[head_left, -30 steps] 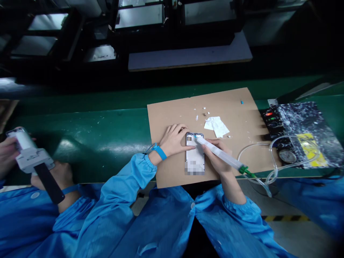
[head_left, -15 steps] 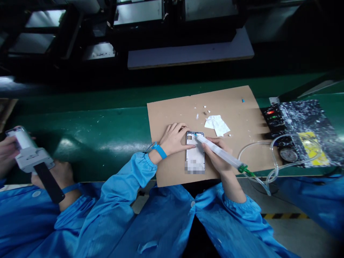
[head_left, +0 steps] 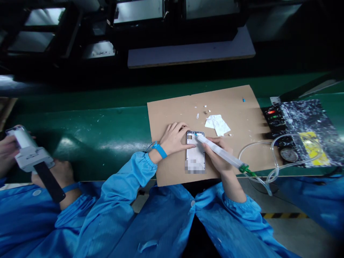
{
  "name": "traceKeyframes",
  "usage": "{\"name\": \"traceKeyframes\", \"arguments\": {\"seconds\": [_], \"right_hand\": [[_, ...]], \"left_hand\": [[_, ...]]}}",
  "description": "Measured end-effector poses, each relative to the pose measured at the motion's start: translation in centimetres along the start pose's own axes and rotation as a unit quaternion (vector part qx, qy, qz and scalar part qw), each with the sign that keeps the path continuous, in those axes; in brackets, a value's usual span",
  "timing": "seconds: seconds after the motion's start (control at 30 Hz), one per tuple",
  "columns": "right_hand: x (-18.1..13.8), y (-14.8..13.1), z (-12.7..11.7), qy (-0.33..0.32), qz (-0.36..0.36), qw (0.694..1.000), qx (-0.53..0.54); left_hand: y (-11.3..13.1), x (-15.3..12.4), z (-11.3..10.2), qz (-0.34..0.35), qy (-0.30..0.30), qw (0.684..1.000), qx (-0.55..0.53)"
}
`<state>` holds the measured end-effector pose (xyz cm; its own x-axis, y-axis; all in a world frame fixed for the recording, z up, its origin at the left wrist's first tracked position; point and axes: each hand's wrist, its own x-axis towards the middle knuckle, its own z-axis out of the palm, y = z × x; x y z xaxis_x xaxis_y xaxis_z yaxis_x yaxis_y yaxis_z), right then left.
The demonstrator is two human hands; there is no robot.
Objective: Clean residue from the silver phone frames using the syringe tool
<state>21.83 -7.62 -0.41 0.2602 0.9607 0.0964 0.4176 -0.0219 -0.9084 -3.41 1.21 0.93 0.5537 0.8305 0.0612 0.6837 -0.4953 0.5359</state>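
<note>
A phone frame with a pale metal plate lies on the cardboard sheet. My left hand steadies it from the left, the fingertips at its upper left corner and the thumb stretched over the plate. In my right hand is a clear dispensing syringe, gripped like a pen and slanted down to the left. Its blue tip is at the upper part of the frame; whether it touches cannot be made out. A green fitting at the syringe's back end leads into clear tubing.
Right of the cardboard stands a speckled dispenser box with a gauge. White wipes, small white bits and a blue cap lie on the cardboard. At left, a co-worker's hands hold a white device. Dark racks line the back.
Almost nothing differs. Both hands, the syringe and the phone frame keep their places; the view has shifted very slightly.
</note>
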Motion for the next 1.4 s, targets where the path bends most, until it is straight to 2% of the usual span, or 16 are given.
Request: {"name": "traceKeyframes", "arguments": {"seconds": [0.4,0.67,0.77,0.83,0.9,0.97,1.0,1.07,1.1,1.13,1.2,1.4], "right_hand": [[0.0,0.1,0.1,0.011,0.003,1.000,0.022],[-0.1,0.3,0.0,0.048,0.012,0.997,0.066],[-0.1,0.5,0.1,0.064,0.021,0.995,0.071],[0.0,0.5,0.2,0.073,0.027,0.994,0.078],[0.0,0.4,0.3,0.080,0.026,0.992,0.093],[0.1,0.0,0.4,0.085,0.017,0.990,0.109],[0.2,-0.2,0.4,0.088,0.011,0.989,0.115],[0.2,-0.5,0.3,0.087,0.003,0.989,0.123],[0.2,-0.7,0.3,0.086,-0.001,0.988,0.125],[0.1,-0.7,0.2,0.085,-0.004,0.988,0.127],[0.1,-0.8,0.2,0.083,-0.011,0.988,0.126],[-0.2,-0.5,0.2,0.084,-0.016,0.987,0.136]], "left_hand": [[-0.2,0.0,0.1,0.001,0.001,1.000,-0.003],[-0.2,-0.1,0.1,0.000,-0.001,1.000,-0.004],[-1.2,0.0,-0.3,0.001,-0.005,1.000,0.001],[-2.7,0.5,-1.2,-0.007,0.005,1.000,0.013],[-5.2,1.2,-2.9,-0.037,0.046,0.998,0.029],[-8.2,2.0,-5.2,-0.106,0.152,0.981,0.052],[-9.7,2.2,-6.4,-0.155,0.232,0.958,0.064],[-12.3,2.3,-8.8,-0.248,0.381,0.888,0.073],[-13.2,2.0,-9.8,-0.281,0.424,0.858,0.069],[-13.9,1.7,-10.5,-0.303,0.442,0.842,0.062],[-14.4,1.0,-11.0,-0.315,0.434,0.842,0.052],[-12.1,0.8,-8.5,-0.224,0.313,0.921,0.055]]}}
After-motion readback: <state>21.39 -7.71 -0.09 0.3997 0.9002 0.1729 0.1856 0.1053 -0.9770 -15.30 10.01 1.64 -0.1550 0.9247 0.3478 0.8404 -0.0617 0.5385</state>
